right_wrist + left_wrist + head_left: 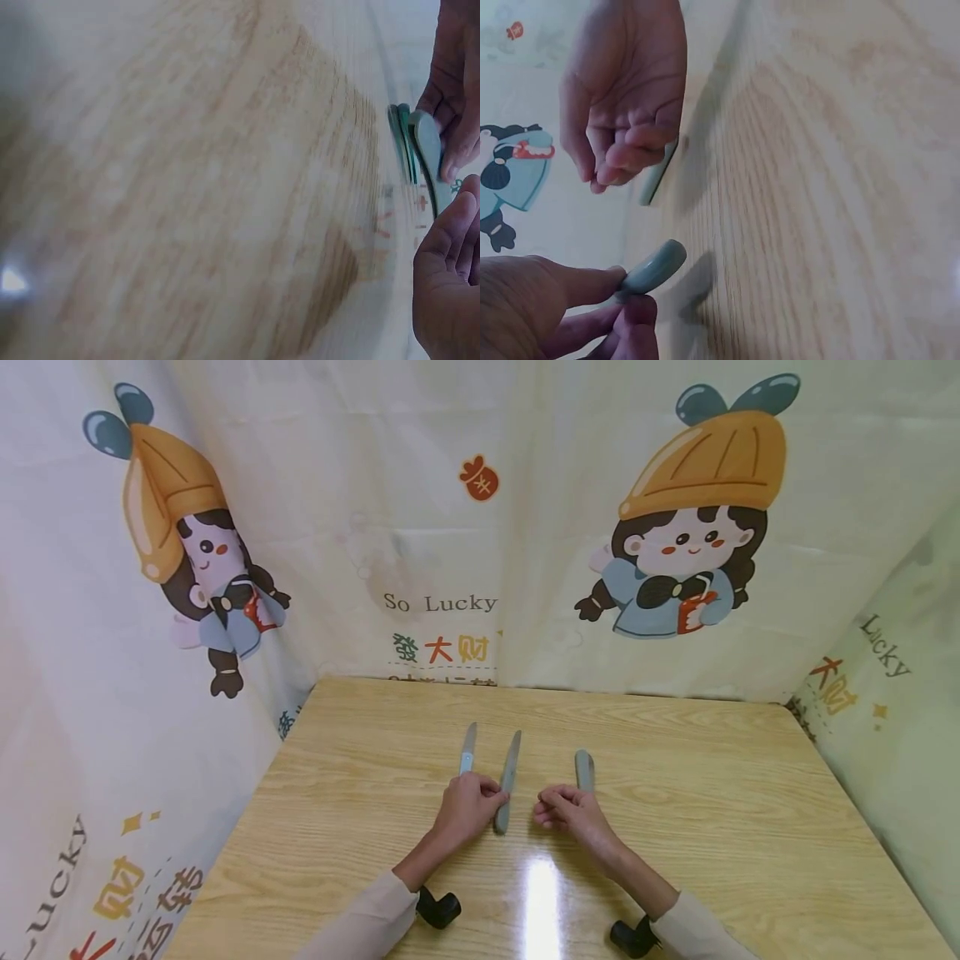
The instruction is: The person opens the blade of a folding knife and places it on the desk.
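Observation:
My left hand point(465, 808) pinches a knife point(502, 817) with a grey-green handle between thumb and fingers, its blade pointing away toward the back. The rounded handle end juts out past the fingertips in the left wrist view. Just beyond that hand lies a second knife point(467, 760) with a pale blue handle, partly hidden by the hand. My right hand point(573, 817) holds nothing, its fingers loosely curled to the right of the held knife. Behind it a grey-green utensil point(584, 768) with a rounded end lies on the table, its near part covered by the hand.
The wooden table point(720, 810) has a light grain and a bright glare patch near its front. A printed curtain point(555, 543) hangs along the back and both sides. Black wrist mounts point(438, 910) sit by both cuffs. Slim green handles point(403, 135) show beside the held knife.

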{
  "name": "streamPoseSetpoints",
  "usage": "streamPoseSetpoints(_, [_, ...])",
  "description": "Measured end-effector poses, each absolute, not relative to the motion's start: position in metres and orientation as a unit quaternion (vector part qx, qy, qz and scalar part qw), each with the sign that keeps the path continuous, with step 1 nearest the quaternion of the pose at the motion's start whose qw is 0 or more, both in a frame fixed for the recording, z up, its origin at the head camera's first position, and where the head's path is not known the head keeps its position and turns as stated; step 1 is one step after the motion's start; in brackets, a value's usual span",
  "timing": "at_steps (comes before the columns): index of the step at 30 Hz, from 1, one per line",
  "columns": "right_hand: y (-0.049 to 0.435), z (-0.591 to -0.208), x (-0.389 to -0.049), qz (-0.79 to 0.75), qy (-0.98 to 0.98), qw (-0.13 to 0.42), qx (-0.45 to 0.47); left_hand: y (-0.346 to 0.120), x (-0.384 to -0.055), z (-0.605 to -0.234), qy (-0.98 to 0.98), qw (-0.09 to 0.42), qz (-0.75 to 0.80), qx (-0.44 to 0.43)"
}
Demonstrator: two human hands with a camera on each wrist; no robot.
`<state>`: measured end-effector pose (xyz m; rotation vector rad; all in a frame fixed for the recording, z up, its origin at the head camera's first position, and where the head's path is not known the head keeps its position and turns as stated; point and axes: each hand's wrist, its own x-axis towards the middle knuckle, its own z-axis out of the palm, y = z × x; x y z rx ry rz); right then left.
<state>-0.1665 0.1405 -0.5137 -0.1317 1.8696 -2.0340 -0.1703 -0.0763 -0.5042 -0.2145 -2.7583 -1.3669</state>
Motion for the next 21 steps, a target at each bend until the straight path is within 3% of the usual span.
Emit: streamPoseSetpoints(21, [0.144, -0.512, -0.162, -0.717, 0.663, 0.207, -0.053, -0.06, -0.194, -0.513, -0.935, 0.042, -0.344, -0.076])
